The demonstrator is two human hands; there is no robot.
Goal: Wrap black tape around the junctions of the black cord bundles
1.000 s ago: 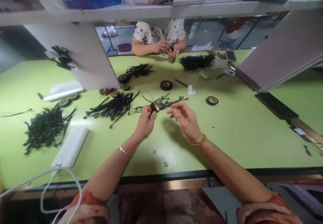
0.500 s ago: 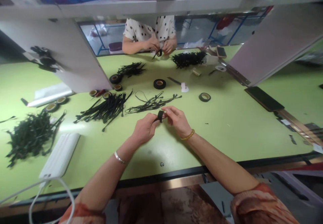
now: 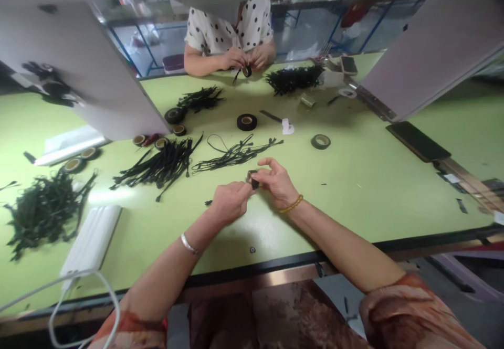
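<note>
My right hand (image 3: 277,182) pinches a small roll of black tape (image 3: 254,179) between thumb and fingers, with other fingers raised. Close against it, my left hand (image 3: 230,202) is closed on a thin black cable; its dark end (image 3: 208,202) pokes out on the left side, and the rest is hidden by the fingers. Just beyond my hands lies a loose bunch of thin black cables (image 3: 236,155). A thicker heap of black cables (image 3: 163,162) rests to the left of it.
Opposite, a person in a dotted top (image 3: 228,31) handles another tape roll. Tape rolls (image 3: 247,122) and a blade (image 3: 271,115) lie mid-table. A white power strip (image 3: 91,239) and a cable pile (image 3: 43,210) are at left, a dark phone-like slab (image 3: 418,141) at right. Upright panels flank the table.
The tape roll has turned in my right hand, and its ring opening now faces more to the left. My left hand has shifted slightly, and a cable end shows beside it. The view has tilted down.
</note>
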